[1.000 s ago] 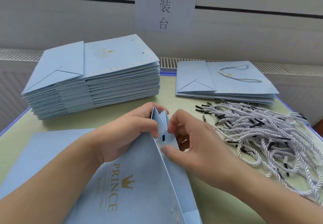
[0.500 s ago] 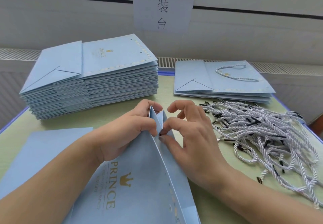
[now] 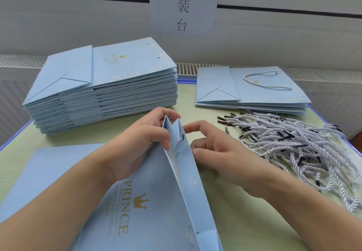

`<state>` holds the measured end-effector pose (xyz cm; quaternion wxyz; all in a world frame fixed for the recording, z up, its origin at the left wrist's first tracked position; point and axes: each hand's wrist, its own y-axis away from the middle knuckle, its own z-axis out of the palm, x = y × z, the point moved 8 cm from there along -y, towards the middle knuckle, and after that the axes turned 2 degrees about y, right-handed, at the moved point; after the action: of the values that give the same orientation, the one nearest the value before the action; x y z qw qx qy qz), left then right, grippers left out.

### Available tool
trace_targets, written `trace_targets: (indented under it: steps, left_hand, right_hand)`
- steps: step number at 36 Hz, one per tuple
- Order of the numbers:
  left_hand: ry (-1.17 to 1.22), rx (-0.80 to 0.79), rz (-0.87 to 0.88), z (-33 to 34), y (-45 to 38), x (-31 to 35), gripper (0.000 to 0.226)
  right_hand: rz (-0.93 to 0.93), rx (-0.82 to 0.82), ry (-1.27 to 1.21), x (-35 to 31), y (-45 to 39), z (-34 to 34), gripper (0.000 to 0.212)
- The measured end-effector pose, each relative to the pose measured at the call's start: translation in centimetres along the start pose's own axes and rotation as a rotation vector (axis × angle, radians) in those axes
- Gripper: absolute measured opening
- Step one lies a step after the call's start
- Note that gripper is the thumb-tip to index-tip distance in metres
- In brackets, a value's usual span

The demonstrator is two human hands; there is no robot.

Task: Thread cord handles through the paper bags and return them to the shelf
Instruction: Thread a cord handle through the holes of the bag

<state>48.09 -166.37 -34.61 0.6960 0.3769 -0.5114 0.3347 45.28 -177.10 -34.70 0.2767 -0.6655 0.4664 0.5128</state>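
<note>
left fingers [image 3: 166, 143] pinching bag [image 3: 156, 201] rim, right fingers [image 3: 195, 128] loosely curled — beside it

- The pale blue paper bag [image 3: 148, 207] I'm working on is raised at its mouth end, gold "PRINCE" and crown print facing me; its folded gusset stands in two points, with small punched holes showing in the top edge.
- A tall stack of flat bags [image 3: 109, 86] without handles lies far left.
- A short stack of bags [image 3: 250, 92] lies far right, a cord handle looped on the top one.
- A loose heap of white twisted cords [image 3: 297, 148] with black tips lies right of me.
</note>
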Motion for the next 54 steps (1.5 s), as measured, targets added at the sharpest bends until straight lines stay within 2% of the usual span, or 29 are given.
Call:
trace_targets:
  steps: [6,12,15,19,23,27,30,32,36,40,43,47,50,54]
  left_hand:
    - [-0.042,0.023,-0.008,0.0,0.0,-0.2,0.057]
    - [-0.089,0.030,-0.025,-0.1,0.1,-0.4,0.055]
    - [-0.089,0.025,-0.029,0.0,0.2,-0.5,0.055]
    - [-0.093,0.030,-0.028,0.1,0.2,-0.4,0.056]
    - [-0.087,0.052,-0.024,0.0,0.2,-0.5,0.053]
    - [-0.100,0.063,-0.029,-0.1,0.1,-0.6,0.055]
    - [-0.096,0.066,-0.028,0.0,0.1,-0.7,0.054]
    - [-0.092,0.068,-0.028,0.0,0.1,-0.6,0.054]
    - [-0.092,0.064,-0.018,0.1,0.1,-0.4,0.055]
    - [-0.084,0.095,0.013,-0.3,0.2,0.0,0.055]
    - [-0.063,0.130,0.032,-1.0,0.3,0.5,0.055]
    - [-0.051,0.122,0.031,-1.4,0.3,0.7,0.057]
    - [-0.047,0.092,0.030,-1.5,0.3,0.7,0.055]
    - [-0.027,0.051,0.034,-1.6,0.3,0.8,0.054]
  right_hand:
    - [0.070,-0.108,-0.198,-0.3,0.7,-3.3,0.029]
    - [0.104,-0.072,-0.173,0.4,0.8,-6.6,0.011]
    - [0.093,-0.043,-0.202,0.3,0.9,-7.8,0.011]
    - [-0.007,0.009,-0.308,-0.8,1.8,-10.4,0.024]
    - [-0.255,0.001,-0.528,-2.6,2.7,-12.7,0.024]
    - [-0.431,0.097,-0.826,-2.8,3.3,-16.1,0.013]
    - [-0.517,0.088,-1.160,-2.1,4.0,-18.7,0.006]
    - [-0.529,0.192,-1.209,-1.1,4.2,-20.2,0.007]
    - [-0.481,0.453,-1.016,-0.8,4.1,-20.5,0.016]
    - [-0.362,0.537,-0.655,-2.7,3.9,-17.6,0.015]
    - [-0.250,0.420,-0.223,-4.0,2.8,-13.1,0.012]
    - [-0.170,0.105,0.169,-3.9,2.2,-6.1,0.004]
    - [-0.180,-0.019,0.312,-3.4,2.6,-3.2,0.004]
    - [-0.170,-0.147,0.283,-2.5,3.4,-0.5,0.013]
